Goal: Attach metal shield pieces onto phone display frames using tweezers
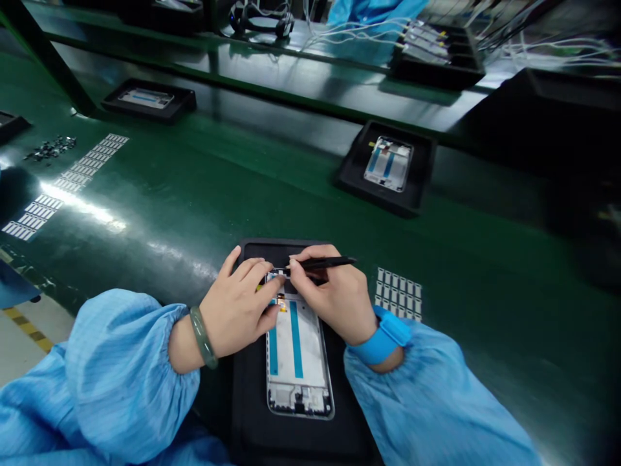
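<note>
On a black tray point(250, 401) at the near side of the green tabletop point(218, 168) lies a phone frame point(310, 343), its length running away from the person, two blue strips point(297, 340) along its pale inner face. The left hand point(237, 304) lies over the frame's upper left part, grip apart, with some fingertips at the top end. The right hand point(334, 294) has its grip closed around a slim black tool point(330, 262), held nearly level above that same end; the tool's tip is hard to make out among the fingers. A green bangle point(202, 338) circles the left wrist, a blue band point(383, 336) the right. Just beyond the band lies a sheet of small pieces point(400, 291). Farther off, a second tray point(354, 168) holds another frame point(391, 169). At far left, a heap of small parts point(51, 149) sits near a row of sheets point(80, 171). A headset point(262, 26) rests on the shelf point(301, 71) behind.
</note>
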Demonstrator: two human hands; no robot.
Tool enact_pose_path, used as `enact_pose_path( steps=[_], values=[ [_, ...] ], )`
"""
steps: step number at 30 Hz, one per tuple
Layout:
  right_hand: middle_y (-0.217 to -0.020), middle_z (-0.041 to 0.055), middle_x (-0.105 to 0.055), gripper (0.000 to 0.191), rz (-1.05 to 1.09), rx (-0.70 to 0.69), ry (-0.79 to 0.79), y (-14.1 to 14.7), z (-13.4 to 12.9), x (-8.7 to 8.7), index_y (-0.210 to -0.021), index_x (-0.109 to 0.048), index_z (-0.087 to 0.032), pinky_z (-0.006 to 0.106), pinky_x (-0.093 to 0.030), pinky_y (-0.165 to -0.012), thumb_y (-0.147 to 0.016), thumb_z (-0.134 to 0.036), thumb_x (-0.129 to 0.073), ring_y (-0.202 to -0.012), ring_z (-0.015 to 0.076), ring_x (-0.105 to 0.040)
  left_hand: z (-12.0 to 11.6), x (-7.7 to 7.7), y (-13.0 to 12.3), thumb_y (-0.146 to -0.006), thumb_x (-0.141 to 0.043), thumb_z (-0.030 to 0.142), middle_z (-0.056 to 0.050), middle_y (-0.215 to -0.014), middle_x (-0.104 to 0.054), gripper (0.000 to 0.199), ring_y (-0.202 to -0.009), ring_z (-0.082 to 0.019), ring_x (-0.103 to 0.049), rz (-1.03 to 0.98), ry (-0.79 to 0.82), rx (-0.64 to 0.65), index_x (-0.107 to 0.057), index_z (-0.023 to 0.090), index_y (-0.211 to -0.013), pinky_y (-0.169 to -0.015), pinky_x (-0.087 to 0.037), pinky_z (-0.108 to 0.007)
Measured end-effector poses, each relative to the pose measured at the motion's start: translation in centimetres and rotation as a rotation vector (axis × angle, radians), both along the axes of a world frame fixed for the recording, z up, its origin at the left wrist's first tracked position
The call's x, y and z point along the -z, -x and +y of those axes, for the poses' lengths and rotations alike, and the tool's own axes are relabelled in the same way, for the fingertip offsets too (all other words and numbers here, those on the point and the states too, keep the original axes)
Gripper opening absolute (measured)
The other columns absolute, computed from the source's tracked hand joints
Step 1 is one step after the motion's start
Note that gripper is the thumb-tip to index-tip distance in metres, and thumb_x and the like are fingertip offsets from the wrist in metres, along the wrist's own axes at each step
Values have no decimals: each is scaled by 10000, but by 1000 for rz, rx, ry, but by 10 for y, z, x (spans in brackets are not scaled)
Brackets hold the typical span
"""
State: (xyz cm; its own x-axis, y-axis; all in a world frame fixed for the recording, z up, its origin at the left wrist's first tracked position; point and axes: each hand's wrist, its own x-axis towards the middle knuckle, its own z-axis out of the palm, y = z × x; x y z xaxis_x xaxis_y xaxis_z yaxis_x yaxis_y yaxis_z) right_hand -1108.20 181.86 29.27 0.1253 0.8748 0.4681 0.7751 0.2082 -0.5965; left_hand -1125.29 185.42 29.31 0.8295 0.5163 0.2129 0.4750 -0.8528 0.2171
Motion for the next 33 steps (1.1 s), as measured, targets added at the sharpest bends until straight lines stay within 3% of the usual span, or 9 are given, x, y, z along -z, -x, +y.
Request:
enact_pose_path(
  steps=[9, 13, 18, 24, 29, 33],
  values=[
    [-808, 19, -632, 55, 162, -50, 86, -5, 2, 1, -841, -545, -203, 235, -544, -536, -831, -253, -566, -654, 138, -648, 1, 0, -2, -858, -483, 288, -104, -1194, -554, 343, -1147, -253, -477, 18, -8, 6, -551, 179, -1176, -1073, -258, -546],
    [-806, 27, -641, 28, 54, -90, 42, -5, 4, 1, -847, -547, -200, 263, -554, -630, -828, -217, -559, -704, 151, -652, 1, 0, -2, -862, -481, 272, -109, -1184, -556, 313, -1149, -253, -480, 31, -35, 14, -562, 185, -1151, -1067, -268, -548],
    [-782, 16, -622, 9, 89, -53, 35, -5, 5, 2, -823, -530, -205, 242, -533, -558, -828, -211, -533, -641, 137, -632, 2, 3, -3, -855, -494, 269, -108, -1173, -560, 282, -1154, -257, -480, 30, -51, 3, -577, 191, -1114, -1059, -275, -555],
    [-765, 20, -611, 47, -83, -111, -28, -4, 10, 3, -795, -526, -198, 253, -508, -608, -798, -152, -515, -664, 144, -614, 2, 5, -6, -847, -504, 262, -104, -1148, -571, 220, -1138, -251, -492, 40, -65, -19, -599, 174, -1025, -1067, -267, -548],
    [-709, -8, -588, 26, -15, -109, 54, -8, 14, 1, -802, -505, -200, 239, -487, -556, -805, -176, -517, -587, 126, -597, 3, 7, -6, -846, -509, 261, -94, -1140, -571, 231, -1128, -242, -498, 19, -70, -24, -602, 189, -1045, -1064, -270, -551],
    [-754, 3, -600, 49, -108, -148, 120, -5, 18, -5, -819, -502, -198, 257, -490, -606, -794, -156, -507, -623, 136, -602, 4, 7, -6, -846, -503, 261, -99, -1125, -576, 199, -1115, -245, -509, 13, -82, -27, -611, 176, -990, -1059, -281, -552]
  ],
)
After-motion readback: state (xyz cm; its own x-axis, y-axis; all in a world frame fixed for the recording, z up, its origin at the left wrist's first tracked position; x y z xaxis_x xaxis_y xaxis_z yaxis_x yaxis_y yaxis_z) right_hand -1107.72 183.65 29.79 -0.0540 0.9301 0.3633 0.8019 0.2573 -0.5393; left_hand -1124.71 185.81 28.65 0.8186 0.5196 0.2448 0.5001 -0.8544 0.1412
